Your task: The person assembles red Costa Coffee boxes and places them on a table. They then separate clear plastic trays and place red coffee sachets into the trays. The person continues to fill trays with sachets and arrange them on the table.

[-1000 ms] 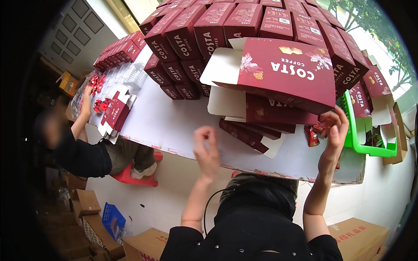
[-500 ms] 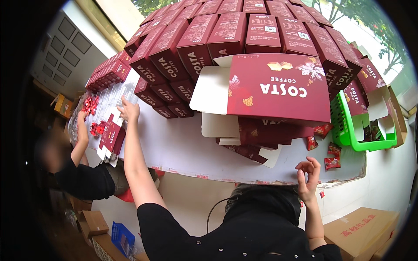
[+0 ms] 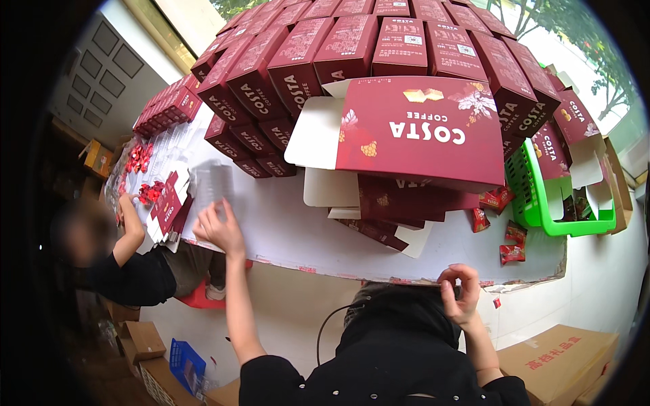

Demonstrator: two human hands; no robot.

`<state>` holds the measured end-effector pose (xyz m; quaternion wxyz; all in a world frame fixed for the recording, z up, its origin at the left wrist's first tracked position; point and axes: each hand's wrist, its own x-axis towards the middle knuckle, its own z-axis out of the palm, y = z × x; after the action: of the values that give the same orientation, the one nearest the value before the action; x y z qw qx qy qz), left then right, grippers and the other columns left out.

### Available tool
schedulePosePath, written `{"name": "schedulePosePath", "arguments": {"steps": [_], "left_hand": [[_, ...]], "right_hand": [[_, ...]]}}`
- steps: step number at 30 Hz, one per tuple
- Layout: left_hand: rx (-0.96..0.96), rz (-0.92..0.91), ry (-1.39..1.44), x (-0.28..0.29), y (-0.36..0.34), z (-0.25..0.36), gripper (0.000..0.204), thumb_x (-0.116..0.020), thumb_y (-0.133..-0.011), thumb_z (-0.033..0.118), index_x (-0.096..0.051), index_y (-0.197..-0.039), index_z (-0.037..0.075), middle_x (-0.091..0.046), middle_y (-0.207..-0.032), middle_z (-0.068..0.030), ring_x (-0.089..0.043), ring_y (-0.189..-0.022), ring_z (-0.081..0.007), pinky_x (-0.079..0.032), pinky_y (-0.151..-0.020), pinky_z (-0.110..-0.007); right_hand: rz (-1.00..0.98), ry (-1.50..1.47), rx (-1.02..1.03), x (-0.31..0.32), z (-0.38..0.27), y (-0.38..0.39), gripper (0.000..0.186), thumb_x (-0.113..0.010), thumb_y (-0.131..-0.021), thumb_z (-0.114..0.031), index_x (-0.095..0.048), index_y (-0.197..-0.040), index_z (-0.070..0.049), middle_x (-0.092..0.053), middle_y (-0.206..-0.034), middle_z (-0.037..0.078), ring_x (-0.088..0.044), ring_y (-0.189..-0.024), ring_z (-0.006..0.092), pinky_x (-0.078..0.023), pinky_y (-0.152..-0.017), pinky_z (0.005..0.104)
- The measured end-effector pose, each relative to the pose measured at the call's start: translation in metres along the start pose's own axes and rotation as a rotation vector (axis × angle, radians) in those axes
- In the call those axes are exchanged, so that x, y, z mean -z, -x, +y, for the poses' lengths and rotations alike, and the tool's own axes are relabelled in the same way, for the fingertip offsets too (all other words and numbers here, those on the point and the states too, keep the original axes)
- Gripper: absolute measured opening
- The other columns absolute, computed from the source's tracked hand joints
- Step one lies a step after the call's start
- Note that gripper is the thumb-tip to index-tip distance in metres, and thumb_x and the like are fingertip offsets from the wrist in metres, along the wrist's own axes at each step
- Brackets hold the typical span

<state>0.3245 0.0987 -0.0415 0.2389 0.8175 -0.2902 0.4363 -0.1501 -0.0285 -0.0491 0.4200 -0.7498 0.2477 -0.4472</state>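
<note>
My left hand (image 3: 221,227), near the table's front edge, grips a blurred clear plastic tray (image 3: 212,181). My right hand (image 3: 461,292) is at the front edge on the right, fingers loosely curled and apart, holding nothing. Unfinished maroon cartons with white flaps (image 3: 421,139) lie piled between my hands and the wall of stacked maroon boxes (image 3: 342,47). Small red wrapped packets (image 3: 512,252) lie at the right. More clear trays are at the far left, partly hidden.
A co-worker (image 3: 139,277) sits at the left beside red packets and open cartons. A green basket (image 3: 582,231) of cartons stands at the right end of the table (image 3: 338,257). Cardboard boxes (image 3: 555,352) and a blue crate (image 3: 186,365) are on the floor.
My left hand reached leftward to the trays, then came back toward me with one. My right hand has dropped from beside the carton pile to the table's front edge.
</note>
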Motion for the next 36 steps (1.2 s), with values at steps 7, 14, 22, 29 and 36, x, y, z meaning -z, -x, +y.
{"name": "schedulePosePath", "arguments": {"steps": [7, 14, 22, 29, 36], "left_hand": [[-0.11, 0.053, 0.243, 0.124, 0.104, 0.085, 0.018, -0.071, -0.082, 0.015, -0.06, -0.091, 0.004, -0.055, -0.093, -0.0101, -0.041, -0.097, -0.0309, -0.034, -0.086, -0.044], [-0.446, 0.021, 0.639, 0.178, 0.142, 0.125, 0.014, -0.07, -0.082, 0.023, -0.058, -0.089, 0.026, -0.034, -0.103, -0.0048, -0.035, -0.11, -0.0254, -0.043, -0.102, -0.056], [-0.614, -0.031, 0.88, 0.174, 0.161, 0.161, 0.029, -0.073, -0.081, 0.05, -0.06, -0.105, 0.044, -0.032, -0.121, -0.005, -0.032, -0.122, -0.0254, -0.054, -0.093, -0.036], [-0.169, -0.365, 1.503, 0.159, 0.16, 0.168, 0.097, -0.06, -0.077, 0.077, -0.033, -0.139, 0.007, -0.031, -0.139, -0.0193, -0.04, -0.13, -0.0368, -0.052, -0.094, -0.049], [0.413, -1.449, 2.079, 0.165, 0.117, 0.201, 0.131, -0.068, -0.064, 0.083, -0.01, -0.157, 0.01, -0.018, -0.16, -0.0215, -0.023, -0.147, -0.035, -0.022, -0.117, -0.05]], "right_hand": [[-0.165, -0.076, 0.072, -0.018, -0.018, -0.003, 0.034, -0.068, -0.079, 0.003, -0.056, -0.111, -0.001, -0.064, -0.078, 0.005, -0.056, -0.061, 0.014, -0.044, -0.054, 0.0259], [-0.369, -0.227, -0.091, -0.023, -0.034, -0.006, 0.086, -0.087, -0.072, -0.028, -0.038, -0.137, -0.001, -0.053, -0.129, 0.016, -0.064, -0.094, 0.0214, -0.051, -0.064, 0.0268], [-0.456, -0.304, -0.28, -0.019, -0.056, 0.008, 0.116, -0.084, -0.076, -0.03, -0.002, -0.153, 0.0, -0.028, -0.15, 0.027, -0.032, -0.141, 0.0372, -0.028, -0.115, 0.0435], [-0.326, -0.457, -0.384, 0.003, -0.046, -0.001, 0.087, -0.069, -0.084, -0.02, -0.021, -0.153, 0.001, -0.032, -0.152, 0.018, -0.03, -0.143, 0.0315, -0.022, -0.117, 0.0423], [-0.418, -0.723, -0.401, 0.008, -0.041, -0.001, 0.083, -0.064, -0.089, -0.024, -0.019, -0.154, 0.002, -0.036, -0.149, 0.019, -0.035, -0.138, 0.0275, -0.024, -0.115, 0.039]]}}
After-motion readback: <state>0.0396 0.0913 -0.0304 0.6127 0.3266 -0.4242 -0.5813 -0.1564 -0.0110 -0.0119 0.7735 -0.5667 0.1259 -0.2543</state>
